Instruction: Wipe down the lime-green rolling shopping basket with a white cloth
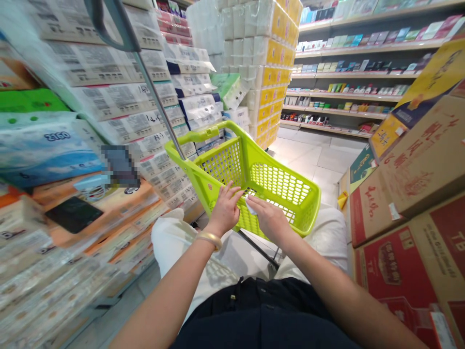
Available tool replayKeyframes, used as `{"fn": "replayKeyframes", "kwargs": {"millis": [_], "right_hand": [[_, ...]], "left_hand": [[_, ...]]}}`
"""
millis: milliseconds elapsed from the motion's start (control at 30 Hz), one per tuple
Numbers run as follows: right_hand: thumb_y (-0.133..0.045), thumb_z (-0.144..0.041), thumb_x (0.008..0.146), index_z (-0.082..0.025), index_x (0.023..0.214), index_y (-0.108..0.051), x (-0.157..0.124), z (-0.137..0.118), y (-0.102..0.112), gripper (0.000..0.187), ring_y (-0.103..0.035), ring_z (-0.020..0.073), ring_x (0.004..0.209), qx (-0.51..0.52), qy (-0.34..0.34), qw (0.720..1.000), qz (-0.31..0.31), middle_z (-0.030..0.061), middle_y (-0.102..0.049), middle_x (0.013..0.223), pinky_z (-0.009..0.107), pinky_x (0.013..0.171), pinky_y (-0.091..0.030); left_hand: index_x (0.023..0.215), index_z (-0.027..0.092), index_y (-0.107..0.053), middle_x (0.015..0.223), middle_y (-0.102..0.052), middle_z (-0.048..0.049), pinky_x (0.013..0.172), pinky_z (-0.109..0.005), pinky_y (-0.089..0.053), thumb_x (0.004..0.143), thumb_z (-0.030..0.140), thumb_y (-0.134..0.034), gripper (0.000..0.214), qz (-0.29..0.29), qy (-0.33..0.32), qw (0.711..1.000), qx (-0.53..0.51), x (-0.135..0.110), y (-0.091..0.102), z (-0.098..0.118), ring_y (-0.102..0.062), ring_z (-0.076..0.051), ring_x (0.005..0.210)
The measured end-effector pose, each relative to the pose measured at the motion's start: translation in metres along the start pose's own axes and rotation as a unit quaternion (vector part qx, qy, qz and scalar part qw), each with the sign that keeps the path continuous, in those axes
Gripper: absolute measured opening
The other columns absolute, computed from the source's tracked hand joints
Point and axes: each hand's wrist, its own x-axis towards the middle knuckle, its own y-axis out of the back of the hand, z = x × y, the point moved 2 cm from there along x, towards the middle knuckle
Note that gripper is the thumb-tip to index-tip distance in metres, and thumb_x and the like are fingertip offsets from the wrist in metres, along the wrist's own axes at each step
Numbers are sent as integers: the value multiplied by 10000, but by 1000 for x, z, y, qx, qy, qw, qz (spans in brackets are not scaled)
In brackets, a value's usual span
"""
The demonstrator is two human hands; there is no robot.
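Observation:
A lime green plastic shopping basket (290,213) rests against my knees, tipped toward me with its open side up. My left hand (225,209) lies on the basket's near rim, fingers spread and curled over the mesh wall. Beside it, my right hand (271,219) presses a small white cloth or tissue (250,207) against the same near wall, fingers closed on it. A gold bangle (209,238) sits on my left wrist. The basket's metal pull handle (152,92) rises up to the left.
Stacked tissue packs (119,97) fill the left side, with a black phone (74,214) lying on one pack. Toilet paper bales (269,63) stand behind. Red and brown cartons (407,194) line the right. Stocked shelves (348,92) run along the far wall beyond a tiled aisle.

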Motion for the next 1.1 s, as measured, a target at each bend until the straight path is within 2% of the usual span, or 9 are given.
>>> {"fn": "replayKeyframes", "kwargs": {"millis": [200, 267, 333, 500, 567, 767, 867, 967, 1100], "right_hand": [[-423, 57, 776, -201, 1312, -621, -40, 11, 15, 627, -613, 199, 1240, -8, -9, 1000, 19, 85, -640, 1339, 364, 1051, -525], [-417, 55, 771, -209, 1328, -607, -46, 11, 16, 646, -610, 197, 1244, -19, -16, 999, 24, 79, -634, 1347, 366, 1054, -523], [-423, 54, 769, -221, 1329, -607, -39, 7, 13, 650, -616, 197, 1237, -21, -24, 999, 22, 73, -636, 1345, 372, 1061, -519], [-446, 53, 783, -183, 1286, -638, -2, -9, 0, 588, -636, 211, 1210, -5, -5, 1000, -2, 103, -653, 1317, 369, 1044, -530], [-443, 58, 779, -165, 1279, -642, 1, -11, 0, 583, -633, 212, 1214, -5, 6, 1000, -5, 109, -649, 1321, 365, 1043, -530], [-433, 45, 789, -223, 1330, -607, -40, 3, 18, 628, -606, 190, 1249, 2, 20, 1000, 6, 70, -633, 1348, 359, 1057, -521], [-425, 38, 799, -214, 1347, -593, -54, 7, 25, 626, -599, 195, 1258, 2, 16, 1000, 13, 79, -625, 1356, 361, 1054, -524], [-442, 44, 781, -210, 1319, -616, -44, 3, 24, 619, -620, 195, 1232, 0, 21, 1000, -1, 77, -639, 1337, 349, 1042, -532], [-467, 53, 761, -225, 1269, -649, -12, -5, 12, 607, -646, 185, 1195, -4, 10, 1000, -30, 59, -654, 1318, 324, 1008, -551]], "left_hand": [[1288, 175, -564, 1333, -580, -111, 1223, -591, -213, 756, 8, -455, 568, 9, 3, 1000, -18, -1, 0, -1, -277, -282, 1469], [1283, 184, -567, 1322, -586, -104, 1222, -594, -215, 752, 7, -456, 571, 12, 6, 1000, -24, -1, 0, 0, -279, -279, 1469], [1282, 198, -570, 1313, -588, -99, 1218, -599, -224, 747, 9, -465, 577, 15, 10, 1000, -26, -1, 0, 1, -289, -281, 1465], [1266, 193, -573, 1308, -587, -99, 1216, -587, -239, 761, 17, -462, 547, 21, 9, 999, -23, -4, 2, 1, -303, -278, 1458], [1259, 187, -577, 1304, -591, -98, 1220, -576, -238, 765, 13, -453, 538, 22, 5, 999, -24, -5, 3, 0, -300, -271, 1459], [1269, 214, -583, 1301, -595, -85, 1218, -595, -228, 744, 10, -468, 575, 20, 7, 999, -40, -7, 3, -1, -311, -276, 1452], [1269, 220, -586, 1289, -598, -86, 1211, -597, -246, 736, 8, -472, 585, 25, 10, 999, -46, -7, 3, 1, -317, -278, 1447], [1266, 216, -585, 1288, -598, -87, 1211, -595, -248, 741, 13, -476, 573, 29, 13, 998, -47, -8, 3, 1, -314, -276, 1450], [1259, 201, -581, 1310, -590, -90, 1219, -584, -236, 754, 23, -476, 545, 26, 11, 999, -40, -9, 3, 0, -310, -273, 1451]]}}
